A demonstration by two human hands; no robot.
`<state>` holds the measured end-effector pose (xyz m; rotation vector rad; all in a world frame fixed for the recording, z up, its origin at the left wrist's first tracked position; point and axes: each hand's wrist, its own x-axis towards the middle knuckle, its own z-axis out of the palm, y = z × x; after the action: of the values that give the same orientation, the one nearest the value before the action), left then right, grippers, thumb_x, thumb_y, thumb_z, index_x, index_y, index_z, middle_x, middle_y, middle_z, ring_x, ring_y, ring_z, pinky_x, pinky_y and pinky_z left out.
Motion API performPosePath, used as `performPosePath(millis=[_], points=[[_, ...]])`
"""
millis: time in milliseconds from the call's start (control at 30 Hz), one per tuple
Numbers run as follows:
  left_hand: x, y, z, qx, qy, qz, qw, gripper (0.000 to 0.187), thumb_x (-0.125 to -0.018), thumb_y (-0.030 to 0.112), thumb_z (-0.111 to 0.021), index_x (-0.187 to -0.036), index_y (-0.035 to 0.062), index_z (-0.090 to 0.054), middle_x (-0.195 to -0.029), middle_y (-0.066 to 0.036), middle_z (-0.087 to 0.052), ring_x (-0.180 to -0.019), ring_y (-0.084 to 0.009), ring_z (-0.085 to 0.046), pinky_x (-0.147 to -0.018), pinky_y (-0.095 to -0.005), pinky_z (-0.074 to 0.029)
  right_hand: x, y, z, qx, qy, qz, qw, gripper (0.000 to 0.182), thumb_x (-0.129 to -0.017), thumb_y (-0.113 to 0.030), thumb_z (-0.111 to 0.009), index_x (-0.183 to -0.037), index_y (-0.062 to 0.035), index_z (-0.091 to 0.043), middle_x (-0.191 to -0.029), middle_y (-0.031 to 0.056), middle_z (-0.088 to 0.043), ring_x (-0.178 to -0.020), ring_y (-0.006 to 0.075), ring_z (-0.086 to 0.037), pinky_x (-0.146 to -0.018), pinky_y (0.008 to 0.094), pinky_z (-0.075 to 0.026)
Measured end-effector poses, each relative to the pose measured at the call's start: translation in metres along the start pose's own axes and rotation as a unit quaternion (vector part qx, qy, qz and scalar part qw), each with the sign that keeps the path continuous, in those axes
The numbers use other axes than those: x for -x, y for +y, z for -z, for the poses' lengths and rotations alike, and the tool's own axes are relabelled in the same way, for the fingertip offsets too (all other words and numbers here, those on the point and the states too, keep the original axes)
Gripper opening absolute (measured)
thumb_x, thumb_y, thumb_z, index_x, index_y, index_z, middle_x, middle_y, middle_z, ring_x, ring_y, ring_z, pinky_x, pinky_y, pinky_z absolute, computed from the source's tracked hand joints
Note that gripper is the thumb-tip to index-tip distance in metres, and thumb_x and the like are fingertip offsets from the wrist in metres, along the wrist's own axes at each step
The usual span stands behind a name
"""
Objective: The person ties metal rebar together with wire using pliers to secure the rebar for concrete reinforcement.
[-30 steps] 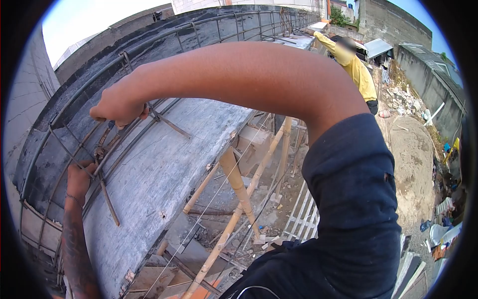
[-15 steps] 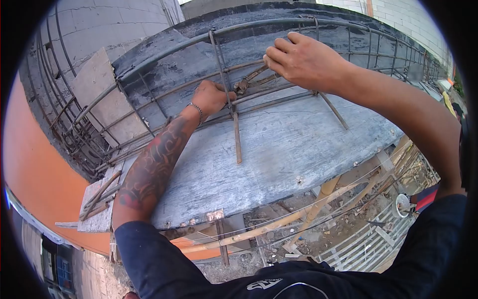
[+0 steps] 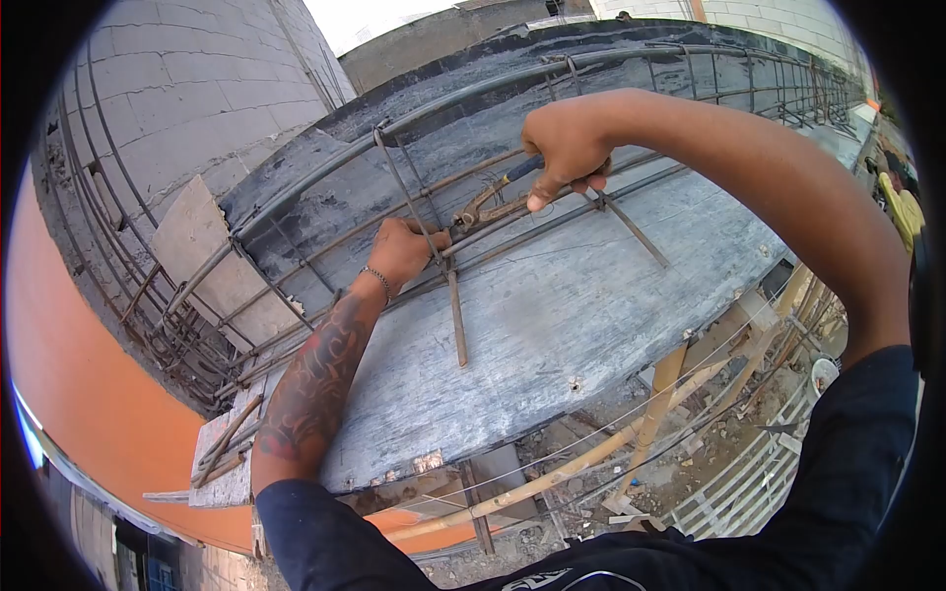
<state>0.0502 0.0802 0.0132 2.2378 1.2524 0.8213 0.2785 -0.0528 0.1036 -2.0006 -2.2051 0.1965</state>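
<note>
My right hand is wrapped round the handles of rusty pincers, one of them with a dark grip. The jaws of the pincers rest by a crossing of the rebar cage, just right of my left hand. My left hand, with a bracelet at the wrist, has its fingers pinched at the same crossing, beside a bent stirrup. What its fingertips hold is too small to make out. A thin wire loop shows near the pincers' handles.
A grey board runs under the cage. Short rebar pieces lie on its left end. An orange wall stands at left, a block wall behind. Bamboo poles and rubble are below.
The view has shifted, so the cage appears lower. My right hand has turned over and lowered, its fingers now curled round the pincers' handles. My left hand stays at the crossing.
</note>
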Motion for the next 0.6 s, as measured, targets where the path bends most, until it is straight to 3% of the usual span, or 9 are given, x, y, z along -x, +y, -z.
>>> performPosePath(millis=[133, 167, 233, 333, 367, 433, 467, 600], points=[[-0.003, -0.004, 0.001, -0.001, 0.010, 0.007, 1.000, 0.030, -0.075, 0.021, -0.073, -0.090, -0.0043, -0.071, -0.081, -0.014, -0.069, -0.076, -0.0195, -0.063, -0.073, -0.0308, -0.049, 0.014, -0.008, -0.002, 0.078, 0.032, 0.100, 0.991, 0.052, -0.072, -0.016, -0.078, -0.105, 0.0080, -0.046, -0.072, 0.0193, -0.062, -0.055, 0.0219, -0.065, -0.046, 0.0321, -0.050], [-0.002, -0.003, 0.001, -0.009, 0.006, 0.006, 1.000, 0.029, -0.075, 0.022, -0.073, -0.090, -0.0029, -0.071, -0.081, -0.013, -0.069, -0.077, -0.0196, -0.063, -0.073, -0.0310, -0.049, 0.010, -0.005, -0.003, 0.080, 0.029, 0.104, 0.991, 0.052, -0.072, -0.016, -0.078, -0.105, 0.0080, -0.046, -0.072, 0.0193, -0.062, -0.055, 0.0219, -0.065, -0.046, 0.0321, -0.050], [-0.001, -0.002, 0.002, -0.016, 0.005, 0.003, 1.000, 0.029, -0.075, 0.023, -0.073, -0.089, -0.0015, -0.072, -0.081, -0.013, -0.069, -0.077, -0.0197, -0.064, -0.074, -0.0312, -0.049, -0.001, 0.000, -0.001, 0.000, 0.005, 0.011, 1.000, 0.048, -0.070, -0.015, -0.078, -0.101, 0.0078, -0.049, -0.079, 0.0205, -0.062, -0.055, 0.0248, -0.065, -0.049, 0.0317, -0.051], [-0.003, -0.003, 0.002, -0.027, 0.008, 0.001, 1.000, 0.029, -0.074, 0.025, -0.072, -0.088, 0.0002, -0.072, -0.080, -0.012, -0.069, -0.077, -0.0203, -0.064, -0.074, -0.0319, -0.049, -0.007, -0.002, -0.002, 0.100, -0.061, 0.007, 0.993, 0.044, -0.068, -0.010, -0.077, -0.099, 0.0082, -0.053, -0.087, 0.0209, -0.063, -0.067, 0.0294, -0.067, -0.059, 0.0348, -0.054], [-0.003, -0.003, 0.002, -0.030, 0.008, 0.001, 1.000, 0.029, -0.073, 0.025, -0.073, -0.088, 0.0003, -0.072, -0.080, -0.012, -0.069, -0.077, -0.0208, -0.064, -0.074, -0.0321, -0.049, -0.007, -0.002, -0.005, 0.105, -0.061, 0.007, 0.993, 0.044, -0.068, -0.010, -0.077, -0.099, 0.0082, -0.053, -0.087, 0.0209, -0.063, -0.067, 0.0294, -0.067, -0.059, 0.0348, -0.054], [-0.001, -0.002, 0.002, -0.032, 0.007, 0.002, 0.999, 0.029, -0.073, 0.025, -0.073, -0.088, 0.0005, -0.072, -0.080, -0.012, -0.069, -0.077, -0.0212, -0.064, -0.074, -0.0323, -0.049, -0.003, -0.002, -0.013, 0.306, 0.044, 0.104, 0.945, 0.039, -0.066, -0.005, -0.075, -0.099, 0.0069, -0.056, -0.091, 0.0192, -0.063, -0.081, 0.0319, -0.065, -0.072, 0.0380, -0.053], [0.001, 0.000, 0.002, -0.035, 0.007, 0.002, 0.999, 0.029, -0.073, 0.025, -0.072, -0.088, 0.0008, -0.072, -0.080, -0.012, -0.069, -0.077, -0.0212, -0.064, -0.074, -0.0324, -0.049, 0.001, -0.001, -0.013, 0.270, 0.039, 0.088, 0.958, 0.041, -0.065, -0.004, -0.075, -0.101, 0.0057, -0.057, -0.095, 0.0186, -0.063, -0.092, 0.0336, -0.062, -0.080, 0.0403, -0.051], [-0.001, -0.002, 0.002, -0.045, 0.010, 0.006, 0.999, 0.028, -0.073, 0.025, -0.072, -0.088, 0.0019, -0.073, -0.081, -0.013, -0.069, -0.078, -0.0218, -0.065, -0.075, -0.0328, -0.049, 0.003, -0.004, -0.010, 0.249, 0.027, 0.072, 0.966, 0.038, -0.068, -0.006, -0.073, -0.101, 0.0035, -0.058, -0.097, 0.0177, -0.063, -0.094, 0.0322, -0.062, -0.077, 0.0396, -0.051]])
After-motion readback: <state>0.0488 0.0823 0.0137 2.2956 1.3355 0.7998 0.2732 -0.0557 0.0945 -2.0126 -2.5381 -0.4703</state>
